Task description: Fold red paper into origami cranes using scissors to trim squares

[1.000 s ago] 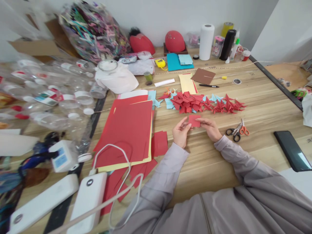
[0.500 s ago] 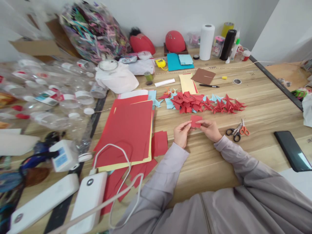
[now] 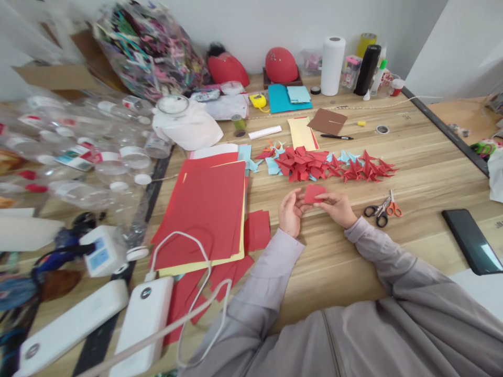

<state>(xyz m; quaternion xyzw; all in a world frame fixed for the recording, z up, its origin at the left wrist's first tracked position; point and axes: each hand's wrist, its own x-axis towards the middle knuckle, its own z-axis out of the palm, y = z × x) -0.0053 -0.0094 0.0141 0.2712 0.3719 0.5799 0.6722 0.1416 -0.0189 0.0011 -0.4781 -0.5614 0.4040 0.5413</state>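
Note:
A small folded square of red paper [image 3: 315, 193] is held above the table between my two hands. My right hand [image 3: 337, 208] pinches its right lower edge between thumb and fingers. On the other side, my left hand [image 3: 291, 213] has its thumb raised off the paper, and its curled fingers are apart from the thumb, near the paper's lower left edge. Just beyond the hands lies a row of folded red paper cranes [image 3: 302, 163] with a few light blue ones among them. To the right rest black-handled scissors [image 3: 380, 212] and orange-handled scissors [image 3: 394, 209].
A stack of red sheets [image 3: 208, 209] lies left, with cut red squares [image 3: 257, 230] beside it. A white power bank [image 3: 143, 324] with a cable sits near my left sleeve. Plastic bottles [image 3: 90, 157] crowd the far left. A phone [image 3: 471, 241] lies right.
My left thumb has lifted off the red paper and the left fingers have loosened. The paper shows more of its face, still pinched in my right hand.

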